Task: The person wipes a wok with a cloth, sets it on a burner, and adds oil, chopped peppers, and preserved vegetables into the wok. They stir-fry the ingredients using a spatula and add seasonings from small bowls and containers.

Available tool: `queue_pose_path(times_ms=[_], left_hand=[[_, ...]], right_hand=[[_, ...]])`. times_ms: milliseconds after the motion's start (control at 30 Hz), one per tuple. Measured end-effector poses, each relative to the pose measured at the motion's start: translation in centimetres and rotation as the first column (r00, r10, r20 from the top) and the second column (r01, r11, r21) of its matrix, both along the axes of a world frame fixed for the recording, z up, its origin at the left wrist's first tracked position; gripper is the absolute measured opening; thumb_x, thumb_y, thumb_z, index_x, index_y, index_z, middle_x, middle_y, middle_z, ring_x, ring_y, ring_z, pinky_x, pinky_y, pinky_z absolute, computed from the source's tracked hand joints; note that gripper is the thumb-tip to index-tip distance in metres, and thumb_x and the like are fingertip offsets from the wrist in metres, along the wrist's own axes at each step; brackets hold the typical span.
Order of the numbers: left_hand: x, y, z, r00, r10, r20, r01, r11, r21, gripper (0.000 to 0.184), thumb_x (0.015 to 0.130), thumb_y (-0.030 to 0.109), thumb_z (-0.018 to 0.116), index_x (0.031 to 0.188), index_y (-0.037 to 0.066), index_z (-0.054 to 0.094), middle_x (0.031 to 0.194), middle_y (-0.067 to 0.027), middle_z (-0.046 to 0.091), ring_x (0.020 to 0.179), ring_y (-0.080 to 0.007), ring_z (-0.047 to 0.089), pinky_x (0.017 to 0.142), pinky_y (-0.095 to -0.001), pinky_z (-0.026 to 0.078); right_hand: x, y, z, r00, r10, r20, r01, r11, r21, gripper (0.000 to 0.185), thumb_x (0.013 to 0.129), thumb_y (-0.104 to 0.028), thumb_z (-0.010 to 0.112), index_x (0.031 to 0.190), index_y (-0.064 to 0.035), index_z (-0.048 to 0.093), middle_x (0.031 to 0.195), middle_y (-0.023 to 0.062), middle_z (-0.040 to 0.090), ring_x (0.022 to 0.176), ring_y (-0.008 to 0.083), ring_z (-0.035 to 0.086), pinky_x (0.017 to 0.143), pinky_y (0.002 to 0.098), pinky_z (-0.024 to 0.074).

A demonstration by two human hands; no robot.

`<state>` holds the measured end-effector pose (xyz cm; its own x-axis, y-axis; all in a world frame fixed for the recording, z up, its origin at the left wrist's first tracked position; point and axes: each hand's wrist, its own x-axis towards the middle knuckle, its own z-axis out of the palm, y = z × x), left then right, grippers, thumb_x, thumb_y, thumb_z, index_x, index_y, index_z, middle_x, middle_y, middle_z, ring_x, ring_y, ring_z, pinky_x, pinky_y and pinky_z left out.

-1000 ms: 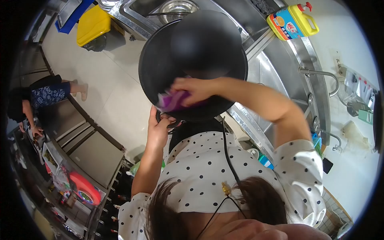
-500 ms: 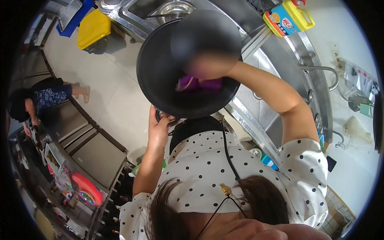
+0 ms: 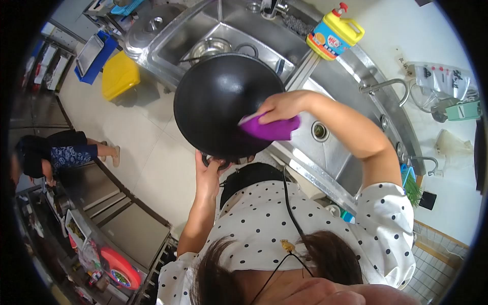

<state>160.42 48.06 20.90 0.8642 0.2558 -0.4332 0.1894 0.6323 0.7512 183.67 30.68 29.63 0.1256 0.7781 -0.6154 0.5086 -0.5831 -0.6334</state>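
Two bare hands work over a big dark wok (image 3: 218, 101), seen from above by the person wearing the camera, whose white blouse (image 3: 284, 208) has black polka dots. The left hand (image 3: 206, 175) is closed around a dark loop handle (image 3: 205, 159) on the wok's near edge, its fingers partly hidden beneath the rim. The wok spreads out ahead of that hand and reaches across toward the other, tilted so that its hollow, shiny inside faces the wearer. The right hand (image 3: 281, 107) has its fingers bent over a purple cloth (image 3: 274, 128), pinching the upper part; how tightly cannot be told. The cloth hangs below that hand, lying over the right side of the wok's inside and its rim.

To the right of the right hand is a steel sink basin (image 3: 333, 162) with a round drain (image 3: 319, 130), and farther right a curved faucet (image 3: 386, 87). Beyond the right hand, slightly to its right, stands a yellow pump bottle (image 3: 335, 31) with a red top. Past the wok, ahead of both hands, a metal bowl (image 3: 209, 47) sits in a second basin (image 3: 244, 25). Ahead and left of the left hand is a yellow-lidded bin (image 3: 120, 76); well to its left, another person (image 3: 71, 152) bends over a cluttered counter (image 3: 38, 213).
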Motion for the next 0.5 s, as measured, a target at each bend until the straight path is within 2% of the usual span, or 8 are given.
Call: queue_pose_path(times_ms=[100, 133, 167, 233, 333, 367, 467, 500], left_hand=[[0.2, 0.2, -0.1, 1.000, -0.002, -0.031, 0.003, 1.000, 0.009, 0.061, 0.082, -0.005, 0.042, 0.136, 0.018, 0.025, 0.095, -0.0040, 0.050, 0.079, -0.0111, 0.051, 0.079, -0.0399, 0.053], [0.1, 0.2, -0.1, 1.000, -0.004, -0.025, 0.004, 1.000, 0.004, 0.062, 0.082, -0.006, 0.041, 0.136, 0.019, 0.024, 0.095, -0.0039, 0.049, 0.078, -0.0111, 0.050, 0.079, -0.0393, 0.053], [0.1, 0.2, -0.2, 1.000, -0.008, -0.022, 0.008, 1.000, 0.011, 0.062, 0.081, -0.006, 0.041, 0.136, 0.019, 0.024, 0.095, -0.0038, 0.049, 0.078, -0.0111, 0.050, 0.079, -0.0392, 0.053], [0.0, 0.3, -0.4, 1.000, -0.020, -0.023, 0.020, 0.999, 0.027, 0.063, 0.081, -0.006, 0.041, 0.137, 0.019, 0.023, 0.096, -0.0037, 0.049, 0.078, -0.0112, 0.050, 0.079, -0.0390, 0.053], [0.2, 0.3, 0.3, 0.999, -0.038, -0.030, 0.040, 0.998, 0.044, 0.063, 0.082, -0.005, 0.040, 0.136, 0.020, 0.023, 0.097, -0.0032, 0.048, 0.078, -0.0110, 0.050, 0.078, -0.0393, 0.053], [0.2, 0.3, 0.5, 0.998, -0.043, -0.040, 0.046, 0.997, 0.055, 0.062, 0.082, -0.005, 0.040, 0.136, 0.020, 0.023, 0.098, -0.0030, 0.048, 0.078, -0.0110, 0.050, 0.078, -0.0394, 0.053], [0.0, 0.2, 0.6, 0.998, -0.027, -0.050, 0.029, 0.999, 0.040, 0.059, 0.081, -0.005, 0.040, 0.133, 0.018, 0.025, 0.095, -0.0014, 0.048, 0.078, -0.0094, 0.049, 0.077, -0.0361, 0.052], [0.2, 0.1, 1.1, 0.998, -0.018, -0.053, 0.019, 0.999, 0.031, 0.058, 0.081, -0.006, 0.040, 0.133, 0.017, 0.026, 0.093, -0.0007, 0.047, 0.077, -0.0087, 0.048, 0.076, -0.0347, 0.052]], right_hand=[[4.5, -4.6, 5.7, 0.938, -0.340, 0.059, 0.328, 0.932, 0.154, 0.041, 0.090, -0.039, 0.050, 0.113, -0.0064, 0.059, 0.102, 0.0125, 0.062, 0.095, 0.0220, 0.058, 0.084, 0.0331, 0.0442], [7.2, -6.4, 6.5, 0.873, -0.363, 0.325, 0.288, 0.923, 0.257, 0.041, 0.089, -0.040, 0.050, 0.112, -0.0064, 0.059, 0.103, 0.0122, 0.062, 0.096, 0.0200, 0.058, 0.086, 0.0318, 0.0438], [9.4, -7.6, 7.1, 0.733, -0.388, 0.558, 0.222, 0.913, 0.343, 0.041, 0.089, -0.040, 0.051, 0.112, -0.0065, 0.059, 0.103, 0.0118, 0.062, 0.097, 0.0181, 0.057, 0.087, 0.0305, 0.0434], [9.5, -7.5, 13.5, 0.507, -0.676, 0.536, 0.567, 0.729, 0.384, 0.043, 0.089, -0.039, 0.053, 0.109, -0.0022, 0.059, 0.101, 0.0104, 0.064, 0.094, 0.0182, 0.058, 0.085, 0.0304, 0.0446], [15.1, -9.4, 14.8, 0.339, -0.940, -0.042, 0.624, 0.191, 0.758, 0.041, 0.088, -0.035, 0.055, 0.102, 0.0041, 0.059, 0.085, 0.0105, 0.065, 0.073, 0.0166, 0.061, 0.067, 0.0280, 0.0497], [17.4, -9.8, 15.2, 0.352, -0.935, -0.051, 0.506, 0.144, 0.851, 0.040, 0.088, -0.034, 0.055, 0.107, 0.0024, 0.058, 0.082, 0.0120, 0.065, 0.070, 0.0168, 0.062, 0.064, 0.0267, 0.0500], [22.5, -7.9, 17.8, 0.128, -0.990, -0.058, 0.478, 0.010, 0.878, 0.045, 0.086, -0.033, 0.056, 0.115, 0.0011, 0.053, 0.087, 0.0123, 0.064, 0.068, 0.0203, 0.062, 0.060, 0.0303, 0.0515], [24.7, -6.1, 17.6, 0.300, -0.923, -0.240, 0.373, -0.119, 0.920, 0.046, 0.084, -0.032, 0.058, 0.117, 0.0003, 0.051, 0.093, 0.0151, 0.062, 0.070, 0.0212, 0.062, 0.059, 0.0333, 0.0522]])
